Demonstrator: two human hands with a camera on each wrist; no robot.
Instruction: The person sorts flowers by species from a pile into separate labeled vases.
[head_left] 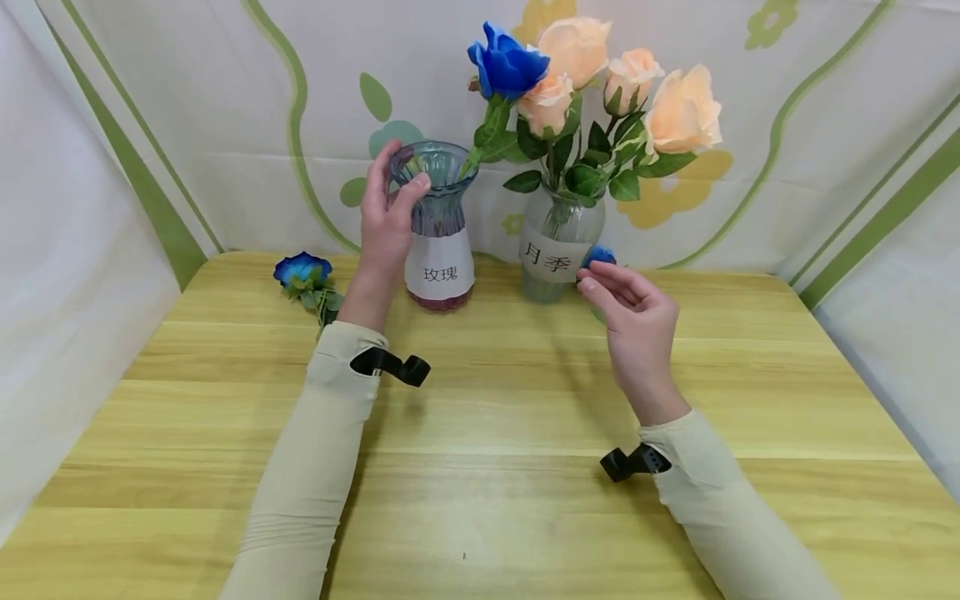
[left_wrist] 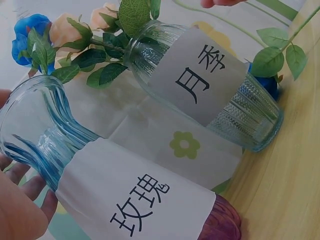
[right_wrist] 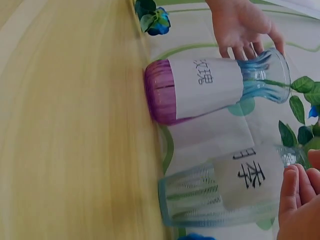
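My left hand [head_left: 387, 218] holds the flared neck of a blue-and-purple glass vase [head_left: 439, 265], thumb at the rim and fingers along the far side. The vase stands upright, with a white paper label. A blue rose [head_left: 508, 63] leans from its mouth, its stem visible inside the glass. My right hand [head_left: 637, 321] hovers in front of the clear vase [head_left: 543, 289], fingers loosely bent, thumb near the fingertips, nothing visible between them. Behind that hand shows another blue rose [head_left: 600, 255]; its leafy stem [left_wrist: 286, 48] appears in the left wrist view.
Several peach roses [head_left: 684, 112] stand in the clear labelled vase, their leaves spreading close to the blue rose. One more blue rose [head_left: 302, 271] lies on the wooden table [head_left: 480, 500], left of my left forearm. A patterned cloth [head_left: 225, 108] hangs behind.
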